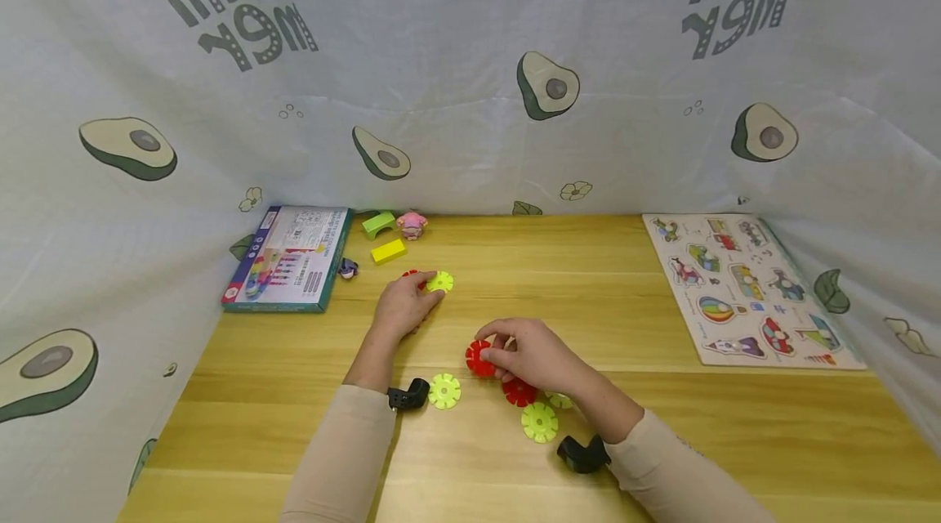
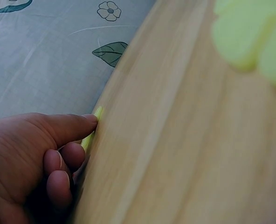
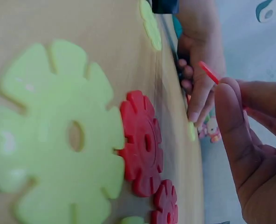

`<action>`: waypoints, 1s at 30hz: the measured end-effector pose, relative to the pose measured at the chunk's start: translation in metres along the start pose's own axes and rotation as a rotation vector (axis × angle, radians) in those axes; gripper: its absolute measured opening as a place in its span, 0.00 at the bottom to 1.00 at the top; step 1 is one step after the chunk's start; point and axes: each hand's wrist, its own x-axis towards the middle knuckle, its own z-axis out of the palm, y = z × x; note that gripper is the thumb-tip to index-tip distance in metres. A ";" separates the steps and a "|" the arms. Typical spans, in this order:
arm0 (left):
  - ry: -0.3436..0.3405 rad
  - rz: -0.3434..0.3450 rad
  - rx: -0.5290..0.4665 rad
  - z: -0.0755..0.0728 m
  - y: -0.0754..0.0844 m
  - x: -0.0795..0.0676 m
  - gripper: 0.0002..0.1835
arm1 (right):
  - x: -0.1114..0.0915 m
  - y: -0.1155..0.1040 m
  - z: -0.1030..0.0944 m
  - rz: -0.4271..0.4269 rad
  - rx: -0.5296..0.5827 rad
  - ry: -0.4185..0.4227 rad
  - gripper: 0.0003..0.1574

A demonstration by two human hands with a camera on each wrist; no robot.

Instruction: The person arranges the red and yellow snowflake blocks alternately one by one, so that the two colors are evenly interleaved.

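Right hand pinches a red disc between thumb and forefinger, raised above a wooden table.
The left hand reaches farther forward, thumb and forefinger touching a yellow disc at the table, other fingers curled; whether it grips or merely presses cannot be told. Another red disc lies near the right hand.

Smooth plastic is suggested by the yellow-green discs, on which glossy highlights are caught, and by the red discs. Streaked wood grain with a soft sheen is shown by the table; matt cloth is seen in the sleeves, creased sheeting in the backdrop.
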 end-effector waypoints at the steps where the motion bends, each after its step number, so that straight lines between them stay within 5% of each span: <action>1: 0.002 -0.002 0.006 0.000 0.000 0.000 0.26 | 0.004 -0.001 -0.001 0.013 0.007 0.015 0.14; 19: 0.028 0.044 0.035 0.001 -0.002 0.002 0.26 | 0.102 0.021 -0.012 0.211 -0.051 0.266 0.18; 30: 0.029 0.043 0.050 0.000 -0.002 0.002 0.26 | 0.115 0.024 -0.011 0.267 -0.032 0.300 0.17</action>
